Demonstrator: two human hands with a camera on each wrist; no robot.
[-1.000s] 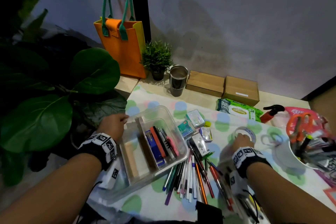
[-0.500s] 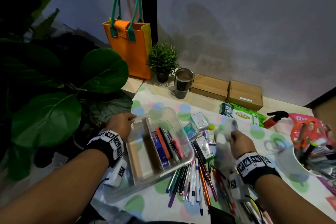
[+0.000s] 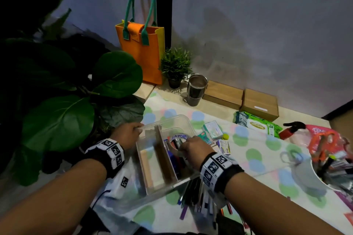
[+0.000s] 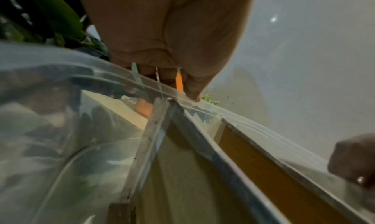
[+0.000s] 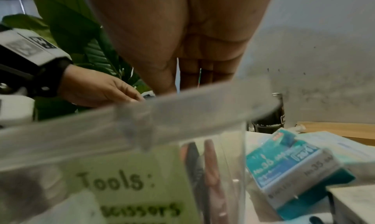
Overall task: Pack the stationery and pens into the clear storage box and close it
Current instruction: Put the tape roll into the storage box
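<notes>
The clear storage box [image 3: 168,118] stands open on the spotted cloth, split lengthwise by a brown divider [image 3: 164,152]. My left hand [image 3: 137,129] grips its far left rim [image 4: 253,126], thumb on top. My right hand [image 3: 183,145] is over the right compartment and holds a clear tape roll [image 3: 179,136] with blue print, above the tools lying there. A label reading "Tools: scissors" [image 5: 129,189] shows through the box wall. Loose pens [image 3: 191,202] lie in front of the box, partly under my right wrist. Small staple boxes [image 3: 213,129] [image 5: 288,164] sit just right of the box.
A big leafy plant [image 3: 57,120] crowds the left side. Along the wall stand an orange bag [image 3: 142,51], a small potted plant [image 3: 175,66], a metal tumbler [image 3: 195,89] and two cardboard boxes [image 3: 222,94]. A wipes pack [image 3: 256,125], scissors [image 3: 290,155] and a full cup [image 3: 334,166] lie right.
My right hand picked the tape roll up from the cloth at the right and carried it left into the box's right compartment. The left hand stayed on the rim.
</notes>
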